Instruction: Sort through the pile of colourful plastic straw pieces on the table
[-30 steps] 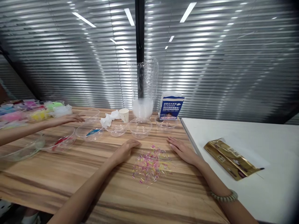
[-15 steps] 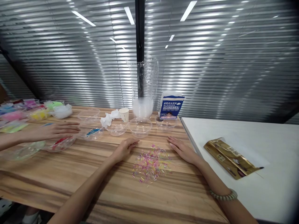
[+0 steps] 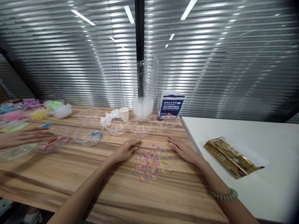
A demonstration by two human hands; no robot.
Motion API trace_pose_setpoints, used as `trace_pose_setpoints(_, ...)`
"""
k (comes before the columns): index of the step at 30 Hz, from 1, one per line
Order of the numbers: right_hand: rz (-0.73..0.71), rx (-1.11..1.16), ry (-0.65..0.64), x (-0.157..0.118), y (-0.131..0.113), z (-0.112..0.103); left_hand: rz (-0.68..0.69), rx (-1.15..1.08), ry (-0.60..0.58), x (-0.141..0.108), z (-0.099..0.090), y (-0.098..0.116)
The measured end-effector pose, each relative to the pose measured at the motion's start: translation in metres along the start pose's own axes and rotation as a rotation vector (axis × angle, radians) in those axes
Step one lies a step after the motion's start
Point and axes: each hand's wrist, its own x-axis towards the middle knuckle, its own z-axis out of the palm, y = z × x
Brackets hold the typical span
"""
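A loose heap of small pink, yellow and purple tube-like pieces [image 3: 151, 163] lies on the wooden table [image 3: 163, 202]. My left hand [image 3: 126, 150] rests on the wood just left of the heap, fingers extended and holding nothing. On the heap's other side my right hand [image 3: 183, 150] lies palm down, open and bare, its fingers pointing towards the bowls. Beyond my hands stand three clear plastic bowls: a left one [image 3: 116, 128], a middle one [image 3: 140, 127] and a right one [image 3: 166, 124]; they look empty.
Another person's hand [image 3: 25, 137] hovers at left by a bowl with red bits [image 3: 53, 141]. Nearby is a bowl with blue bits [image 3: 88, 137]. Behind stand a paper cup [image 3: 124, 114], crumpled tissue [image 3: 107, 119] and a blue-white bag [image 3: 171, 105]. A gold packet [image 3: 231, 157] lies on the white surface.
The other person's hand has drawn back to the left, and the bowls of red and blue bits have shifted left. My left hand has barely moved; my right hand stays put.
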Motion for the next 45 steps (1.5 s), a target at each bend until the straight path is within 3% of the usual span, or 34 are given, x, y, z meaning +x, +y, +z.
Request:
trace_pose_setpoints(7,0.005,0.002,0.003,0.001,0.002,0.001,-0.169,-0.236,-0.173,-0.004,0.002,0.027)
trace_pose_setpoints(13,-0.008,0.004,0.01,0.0,0.003,0.001,-0.059,-0.4,-0.262,-0.004,0.01,0.045)
trace_pose_setpoints(15,-0.01,0.003,0.009,0.0,0.003,0.001,-0.079,-0.371,-0.205,-0.004,0.01,0.042)
trace_pose_setpoints(18,-0.015,0.006,0.013,0.0,0.002,0.0,-0.112,-0.145,-0.081,-0.003,0.01,0.032)
trace_pose_setpoints(23,-0.007,-0.002,0.009,0.0,0.001,0.0,-0.015,0.05,-0.126,-0.004,0.015,0.019)
trace_pose_setpoints(35,-0.002,0.002,0.01,-0.001,-0.002,-0.002,-0.033,0.039,-0.076,-0.002,0.011,0.012)
trace_pose_setpoints(41,-0.015,0.02,0.018,0.0,-0.001,-0.002,-0.126,-0.072,-0.053,0.0,0.0,0.014)
trace_pose_setpoints(45,-0.013,0.033,0.023,0.0,0.001,-0.001,-0.073,-0.107,-0.06,0.001,-0.003,0.008)
